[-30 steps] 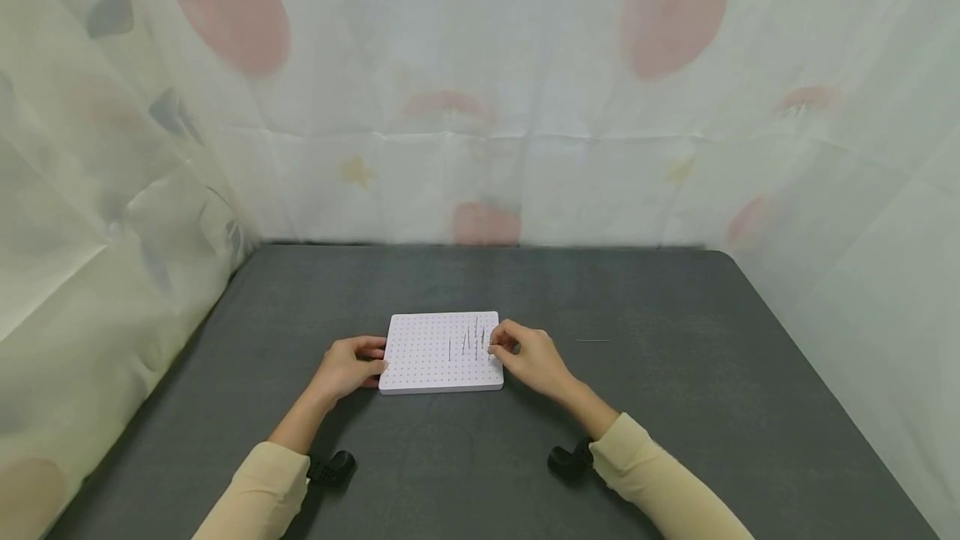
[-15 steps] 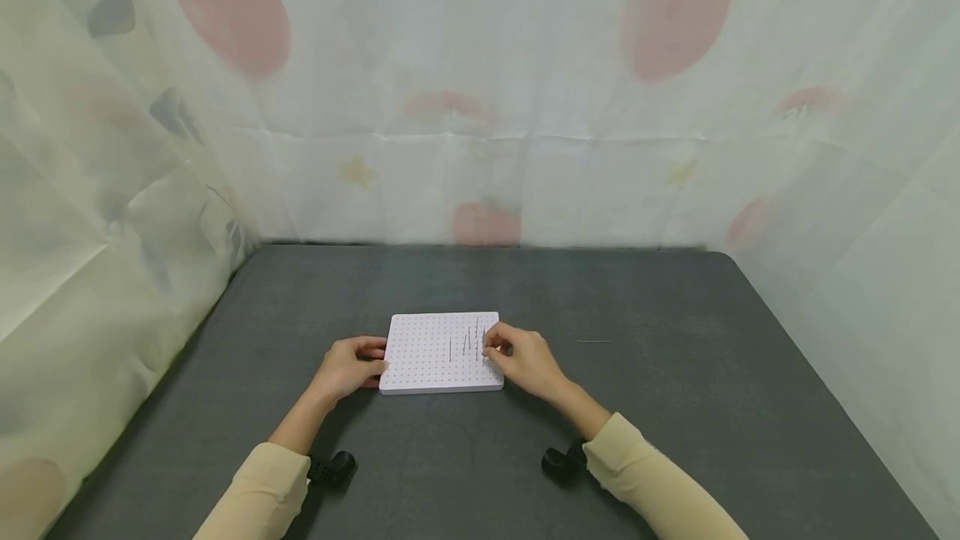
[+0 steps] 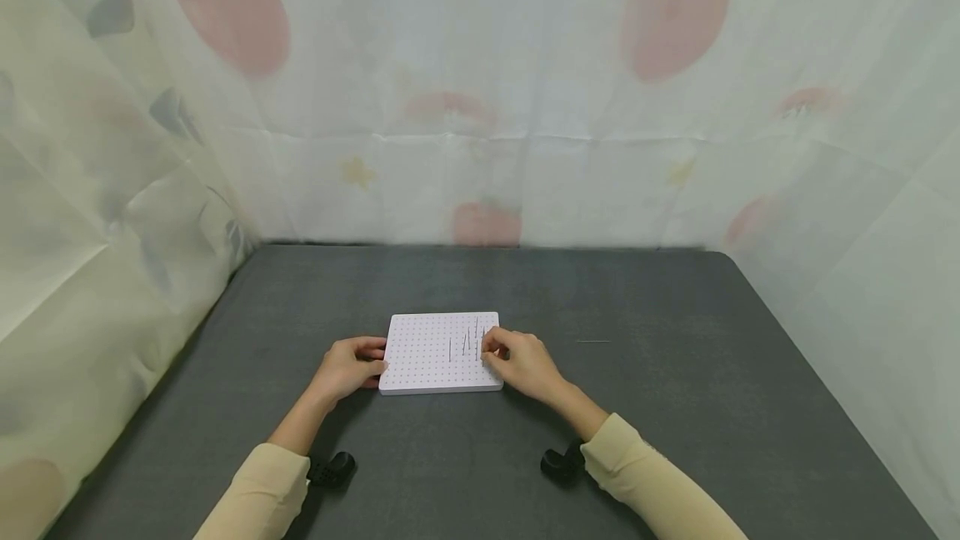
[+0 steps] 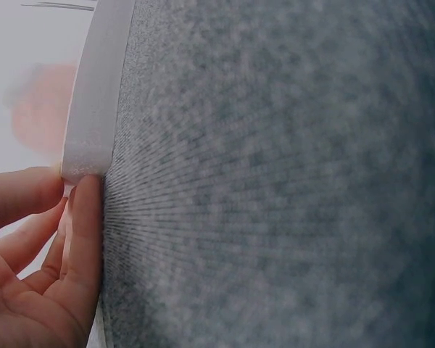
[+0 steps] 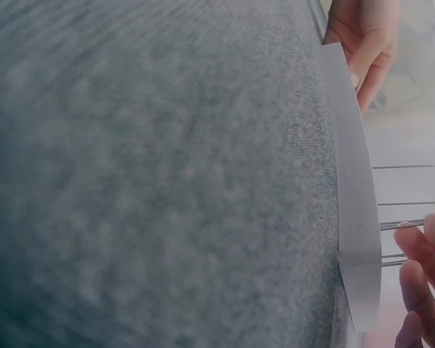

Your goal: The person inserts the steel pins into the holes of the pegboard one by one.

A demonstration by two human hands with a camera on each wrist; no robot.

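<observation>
A white perforated board [image 3: 420, 365] lies flat on the dark table, with several thin metal needles [image 3: 450, 349] standing upright in its right half. At its left edge, my left hand [image 3: 348, 367] grips the board, thumb at the upper edge and fingers against its side, as the left wrist view shows at the board's corner [image 4: 90, 138]. Over the right part, my right hand [image 3: 525, 363] pinches a needle [image 5: 388, 227] between thumb and index finger. Its lower end meets the board; other needles stand close beside it, partly hidden by the fingers.
One loose needle [image 3: 593, 341] lies on the dark table [image 3: 675, 407] to the right of the board. A printed curtain [image 3: 585, 190] hangs behind the table and along both sides. Black wrist devices [image 3: 561, 465] sit below the hands.
My right hand has shifted slightly left and down over the board, the needle between its fingertips. My left hand and the board have stayed put.
</observation>
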